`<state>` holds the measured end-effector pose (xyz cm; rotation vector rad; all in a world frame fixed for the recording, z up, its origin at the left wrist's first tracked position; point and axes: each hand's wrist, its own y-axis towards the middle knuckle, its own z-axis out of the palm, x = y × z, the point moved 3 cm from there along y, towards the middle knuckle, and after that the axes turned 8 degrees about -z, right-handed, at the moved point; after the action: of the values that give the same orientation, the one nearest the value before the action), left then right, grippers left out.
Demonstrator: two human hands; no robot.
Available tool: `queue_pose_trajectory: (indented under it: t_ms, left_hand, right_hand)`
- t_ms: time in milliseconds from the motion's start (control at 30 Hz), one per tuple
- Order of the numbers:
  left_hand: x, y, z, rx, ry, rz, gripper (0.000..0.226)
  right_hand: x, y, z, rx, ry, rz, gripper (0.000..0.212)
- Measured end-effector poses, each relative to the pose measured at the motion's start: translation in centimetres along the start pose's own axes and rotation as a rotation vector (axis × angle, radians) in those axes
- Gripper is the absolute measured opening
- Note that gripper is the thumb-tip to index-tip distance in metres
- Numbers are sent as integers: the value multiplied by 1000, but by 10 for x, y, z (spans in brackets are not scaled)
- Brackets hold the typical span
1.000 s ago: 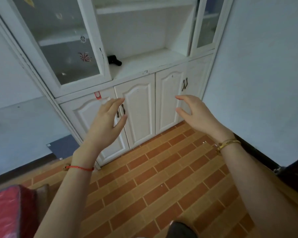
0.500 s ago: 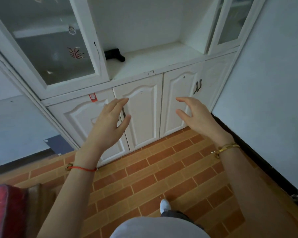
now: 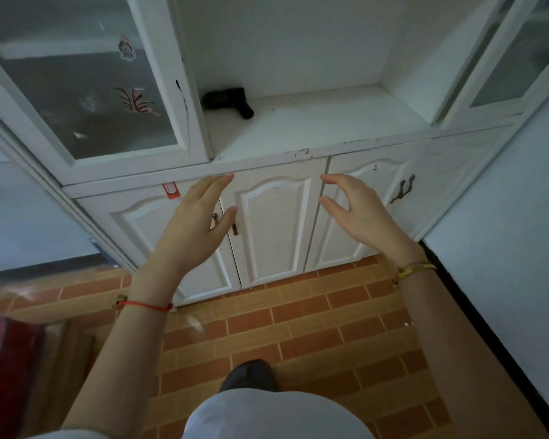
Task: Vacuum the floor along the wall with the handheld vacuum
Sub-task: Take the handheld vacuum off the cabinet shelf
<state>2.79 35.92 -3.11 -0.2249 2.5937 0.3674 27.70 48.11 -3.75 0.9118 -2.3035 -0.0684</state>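
A black handheld vacuum [image 3: 228, 101] lies on the open shelf of a white cabinet [image 3: 298, 144], at the shelf's back left. My left hand [image 3: 197, 226] is raised in front of the lower cabinet doors, fingers apart and holding nothing. My right hand [image 3: 358, 213] hovers beside it at the same height, fingers curled open, also holding nothing. Both hands are below the shelf edge and well apart from the vacuum. The brick-patterned tile floor [image 3: 298, 315] runs to the pale wall [image 3: 504, 236] on the right, edged by a black skirting [image 3: 476, 315].
Glass cabinet doors [image 3: 86, 90] flank the open shelf. Lower doors carry dark handles [image 3: 402, 191]. A red object [image 3: 4, 369] sits at the lower left with a brown piece beside it. My foot [image 3: 251, 373] stands on the tiles near the cabinet.
The view has moved closer to the cabinet and tilted down onto it. Both hands have risen toward the shelf edge and stayed open.
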Motion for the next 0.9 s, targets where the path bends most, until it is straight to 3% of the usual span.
queue_pose_trajectory:
  t_ms: [667,900]
  left_hand:
    - [69,251,37,-37,30,-53,54]
    - [88,296,52,-36,25,-87,55]
  right_hand:
    - [-96,279,42,38,17,-93,46]
    - [-110,336,72,99,44,-102,46]
